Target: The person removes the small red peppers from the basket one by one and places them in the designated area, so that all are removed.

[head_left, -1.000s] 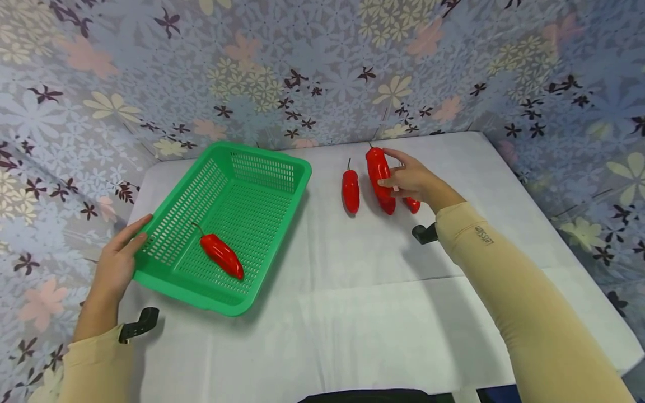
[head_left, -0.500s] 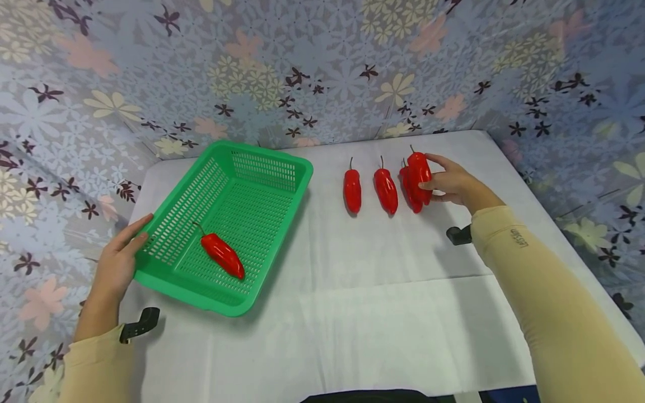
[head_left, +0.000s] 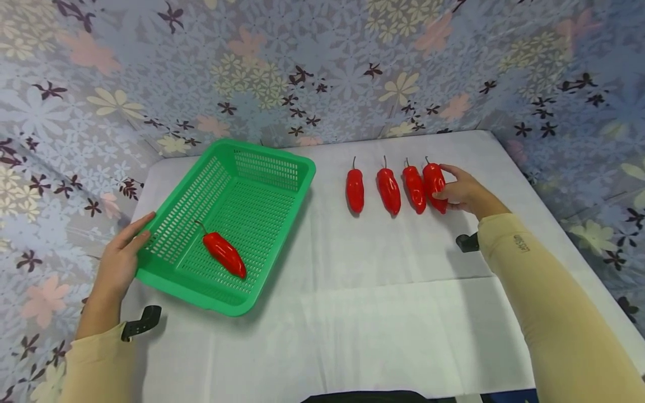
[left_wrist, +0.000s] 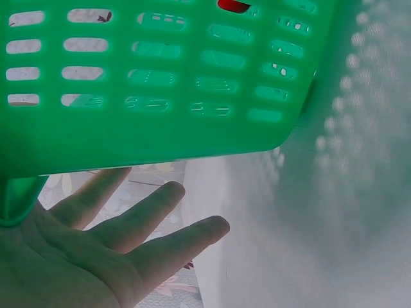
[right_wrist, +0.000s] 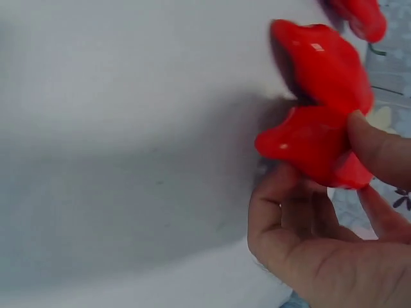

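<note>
My right hand [head_left: 466,193] holds the rightmost red chili pepper [head_left: 433,182] between thumb and fingers, low at the table's far side. The right wrist view shows the thumb on one side of that pepper [right_wrist: 314,142] and curled fingers on the other. Three more red peppers lie to its left with stems pointing away: a near one [head_left: 414,190], a middle one [head_left: 389,192] and a left one [head_left: 355,191]. At the left, my left hand [head_left: 118,260] grips the edge of a green plastic basket [head_left: 201,302]; three fingers [left_wrist: 183,240] extend below it. One red pepper [head_left: 225,254] lies inside the basket.
A white cloth [head_left: 353,324] covers the table. Flower-patterned sheeting [head_left: 332,67] rises behind it and along both sides. A black object [head_left: 368,396] shows at the near edge. Each wrist carries a small black camera mount [head_left: 143,323].
My right hand has moved right from the second pepper's place, with a pepper in it, and then lowered that pepper beside the third. The left hand and basket stay put.
</note>
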